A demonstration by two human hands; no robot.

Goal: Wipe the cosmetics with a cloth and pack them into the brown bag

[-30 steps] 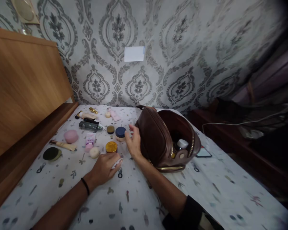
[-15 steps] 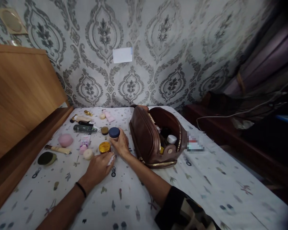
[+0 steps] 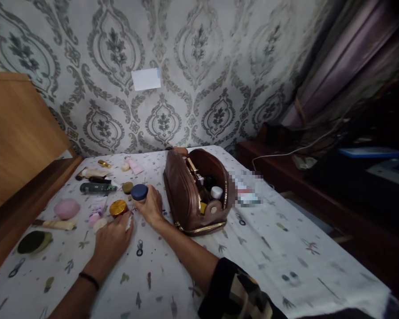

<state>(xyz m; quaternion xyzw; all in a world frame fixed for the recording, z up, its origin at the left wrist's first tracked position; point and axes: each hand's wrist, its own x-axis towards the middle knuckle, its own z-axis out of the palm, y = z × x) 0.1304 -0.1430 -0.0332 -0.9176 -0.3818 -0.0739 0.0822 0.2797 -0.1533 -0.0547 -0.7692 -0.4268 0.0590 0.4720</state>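
The right hand [image 3: 151,207] has now closed its grip around the blue-lidded jar [image 3: 139,193] beside the open brown cosmetic bag [image 3: 196,190], while the left hand [image 3: 112,239] rests flat, pinning something small and white on the bed.

The right hand [image 3: 150,204], held against the side of the brown pouch [image 3: 186,195] a second ago, is now closed round the blue-lidded jar [image 3: 139,192], which is lifted slightly off the sheet. The left hand [image 3: 111,238] is seen shifted a little toward the gold-lidded jar [image 3: 118,207]. The view is panned to the right.
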